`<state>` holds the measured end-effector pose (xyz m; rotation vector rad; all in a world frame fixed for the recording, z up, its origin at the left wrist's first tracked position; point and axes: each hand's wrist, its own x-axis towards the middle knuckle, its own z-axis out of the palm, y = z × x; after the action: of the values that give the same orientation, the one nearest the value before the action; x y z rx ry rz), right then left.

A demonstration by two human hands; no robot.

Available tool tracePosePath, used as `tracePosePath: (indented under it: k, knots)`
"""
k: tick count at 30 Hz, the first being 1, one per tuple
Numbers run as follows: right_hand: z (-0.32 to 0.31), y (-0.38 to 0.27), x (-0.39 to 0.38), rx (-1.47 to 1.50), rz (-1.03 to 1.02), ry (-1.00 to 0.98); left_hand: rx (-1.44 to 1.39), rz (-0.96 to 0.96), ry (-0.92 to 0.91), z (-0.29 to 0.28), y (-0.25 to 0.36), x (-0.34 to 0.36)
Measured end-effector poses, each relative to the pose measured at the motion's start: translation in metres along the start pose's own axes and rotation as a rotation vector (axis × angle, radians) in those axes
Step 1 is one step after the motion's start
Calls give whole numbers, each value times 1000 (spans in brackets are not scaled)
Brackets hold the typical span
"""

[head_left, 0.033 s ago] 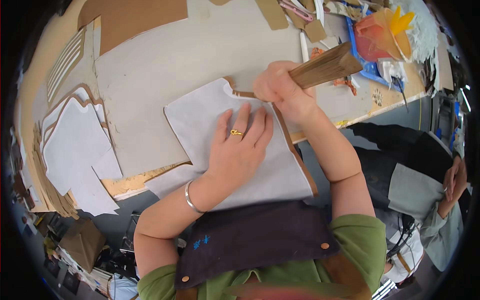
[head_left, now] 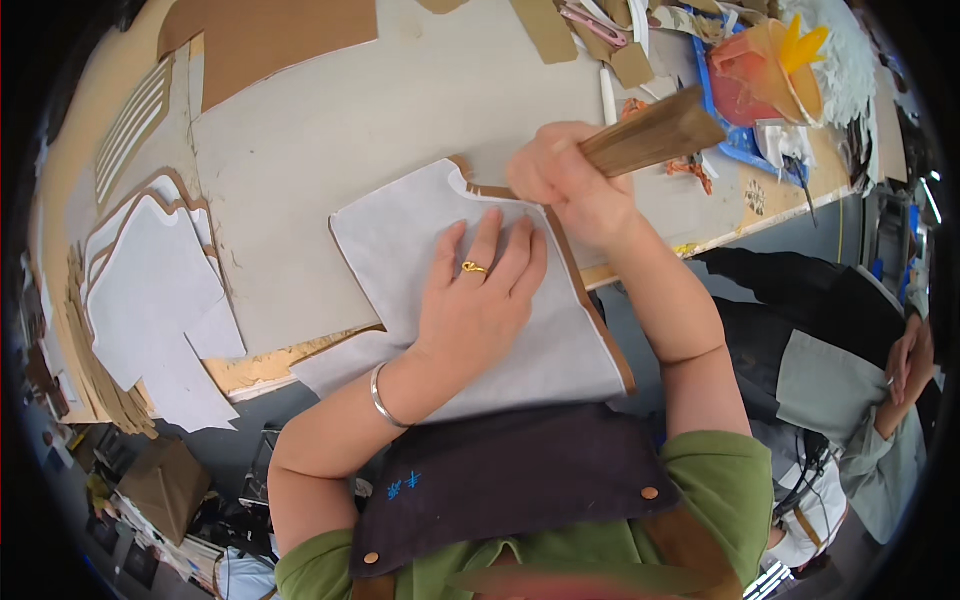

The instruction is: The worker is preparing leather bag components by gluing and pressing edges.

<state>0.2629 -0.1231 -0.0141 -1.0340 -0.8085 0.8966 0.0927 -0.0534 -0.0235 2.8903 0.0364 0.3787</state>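
Note:
My left hand (head_left: 470, 310), with a gold ring and fingers spread, lies on a piece (head_left: 380, 245) with a pale grey-white face and brown edges, which overhangs the table's front edge. My right hand (head_left: 568, 185) is closed around a wooden bar (head_left: 655, 135) that slants up to the right; its fingers rest at the piece's upper edge, beside a curved notch. What lies under that fist is hidden. My lap and dark apron (head_left: 510, 470) are below the piece.
Stacked white-and-brown cut pieces (head_left: 160, 290) lie at the left, a brown panel (head_left: 270, 40) at the back. A blue tray (head_left: 735, 140) with an orange container (head_left: 760, 75) and scraps is at the right. Another person's hand (head_left: 905, 360) shows at far right, by dark material.

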Motion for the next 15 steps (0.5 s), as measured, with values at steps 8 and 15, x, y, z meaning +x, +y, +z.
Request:
tracePosePath:
  k: [8, 15]
  knots:
    - [-7, -13, 17, 245, -242, -183, -3, -27, 2, 3, 2, -4]
    - [-9, 5, 0, 122, -102, -1, -33, -29, 13, 1, 3, -1]
